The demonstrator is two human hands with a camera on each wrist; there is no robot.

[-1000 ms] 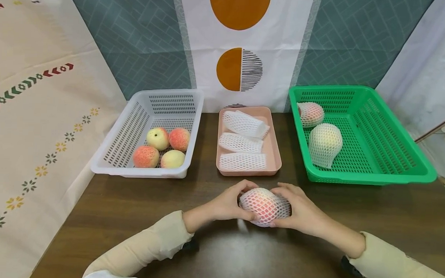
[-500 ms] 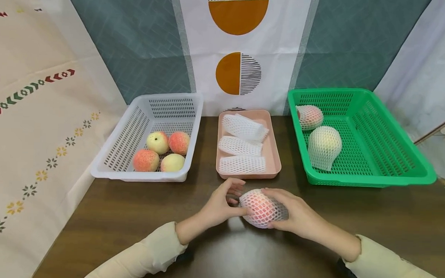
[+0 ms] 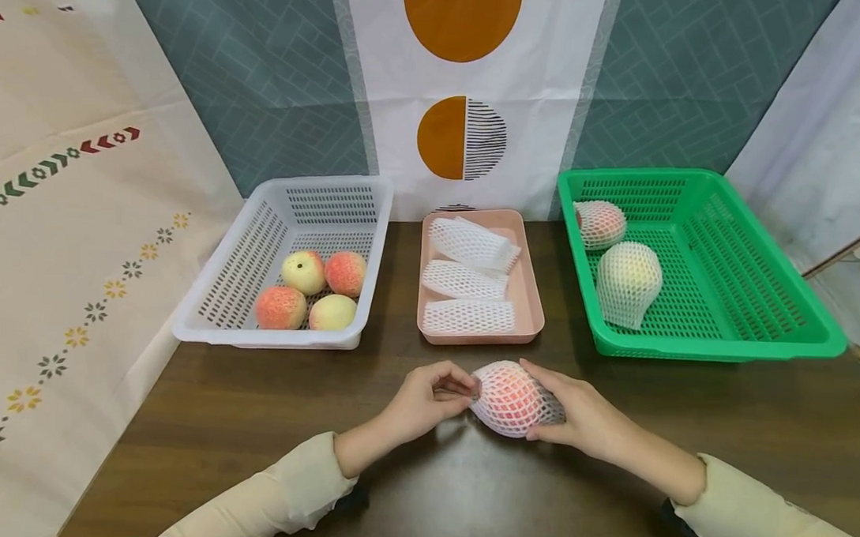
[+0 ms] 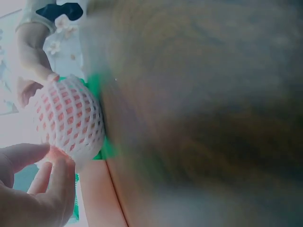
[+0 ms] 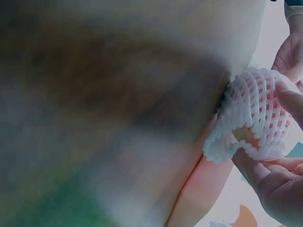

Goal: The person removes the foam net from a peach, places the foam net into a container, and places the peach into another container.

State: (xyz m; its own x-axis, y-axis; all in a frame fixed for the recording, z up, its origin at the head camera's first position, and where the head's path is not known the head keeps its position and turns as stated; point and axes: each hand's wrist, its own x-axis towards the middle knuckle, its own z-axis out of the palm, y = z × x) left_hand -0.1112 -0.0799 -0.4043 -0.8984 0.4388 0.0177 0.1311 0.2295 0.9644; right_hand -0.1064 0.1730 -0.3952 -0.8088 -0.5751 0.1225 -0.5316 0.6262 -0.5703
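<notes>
Left hand (image 3: 424, 401), spread half a second ago, now pinches one end of the net (image 5: 253, 106). Right hand (image 3: 588, 416), fingers curled, grips the opposite side. Peach (image 3: 512, 396), inside net, between hands, just on the tray's (image 3: 528, 310) near side. Judged: net end being adjusted.

Head view's shot from above the near side of the table (image 3: 422, 497), angled forward and down, far enough back for the white basket (image 3: 271, 339) and green basket (image 3: 719, 349) to be fitted in. Wrist views are taken way closer, low down and rolled sideways: table's put on the right in the left wrist one, on the left in the other. Netted fruit (image 3: 512, 402), left hand (image 3: 423, 399) and right hand (image 3: 583, 408) are shared by all three; pink tray (image 3: 484, 341) gets cropped in both wrist ones.
</notes>
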